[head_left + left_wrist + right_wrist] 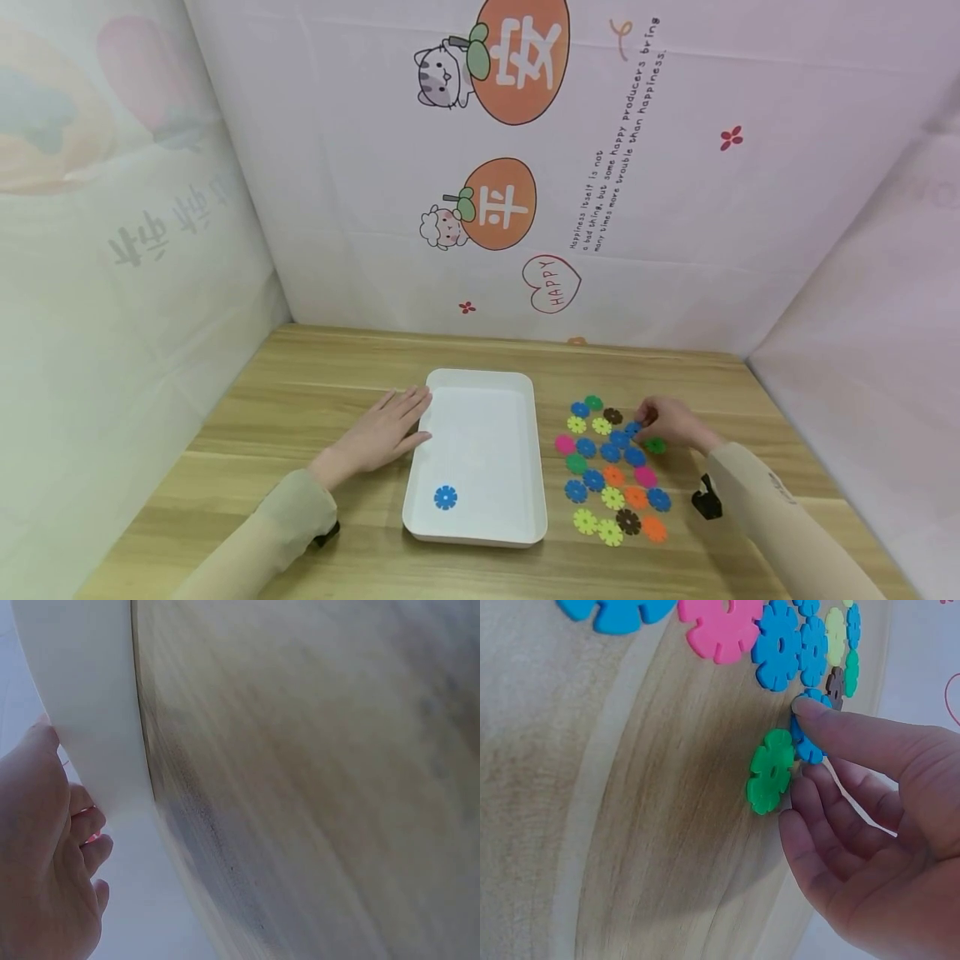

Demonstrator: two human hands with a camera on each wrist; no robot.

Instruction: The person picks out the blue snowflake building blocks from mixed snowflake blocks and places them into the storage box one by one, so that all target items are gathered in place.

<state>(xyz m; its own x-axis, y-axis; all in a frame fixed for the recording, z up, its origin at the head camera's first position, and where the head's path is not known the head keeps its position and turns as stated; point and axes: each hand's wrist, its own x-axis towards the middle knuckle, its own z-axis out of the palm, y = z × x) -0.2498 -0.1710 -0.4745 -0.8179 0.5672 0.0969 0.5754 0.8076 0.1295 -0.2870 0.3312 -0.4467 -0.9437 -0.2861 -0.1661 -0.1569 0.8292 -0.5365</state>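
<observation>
My left hand (381, 433) rests on the left rim of a white tray (486, 446), its fingers fairly straight. The left wrist view shows this hand (45, 862) at the tray's outer wall (94, 697). One blue snowflake disc (446, 497) lies inside the tray near its front. Right of the tray, my right hand (671, 422) pinches another blue snowflake disc (808, 742) between thumb and fingers, low over the table. A green snowflake disc (771, 771) lies just beside those fingers.
Several loose snowflake discs in blue, yellow, orange, pink, green and brown, such as an orange disc (654, 528), lie spread on the wooden table (360, 533). Printed white cloth (360, 208) hangs behind and at both sides.
</observation>
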